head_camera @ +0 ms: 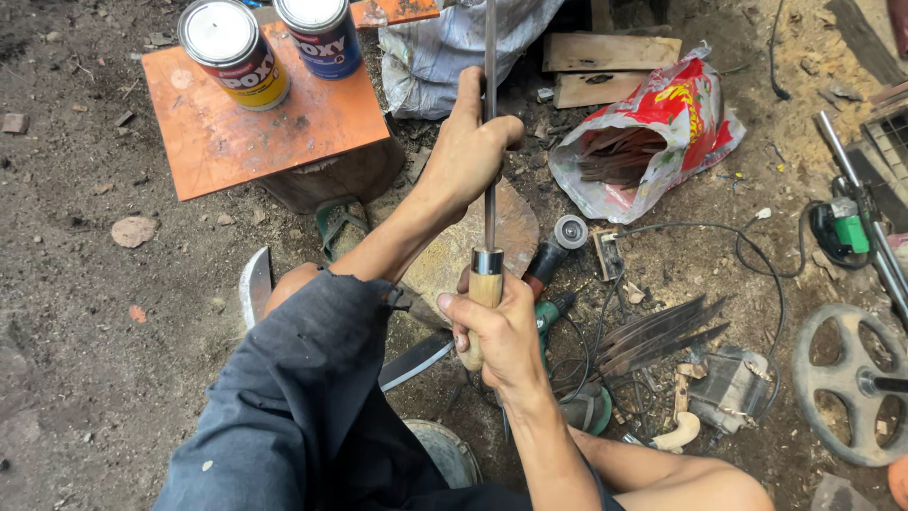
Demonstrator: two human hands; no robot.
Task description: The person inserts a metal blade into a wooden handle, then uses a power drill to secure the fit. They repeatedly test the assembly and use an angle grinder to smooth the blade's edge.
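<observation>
The long blade [489, 142] stands almost upright in the middle of the yard, its lower end seated in a pale wooden handle [483, 295] capped by a metal collar [487, 260]. The right hand [501, 331] is wrapped tight around that handle from below, and the left hand [468, 142] is closed around the bare steel higher up, thumb side toward the top. Fitting the two looks best done with blade and handle kept in one straight line, the upper grip steadying rather than squeezing, fingers off the edge. Just right of the handle lies an angle grinder [553, 260] with its cord, and beyond it a fan of dark unfinished blades [662, 331]. Further right of the handle sits a red and white plastic bag [662, 123]. Up and left of the handle, two tins [270, 43] stand on an orange board [255, 123].
</observation>
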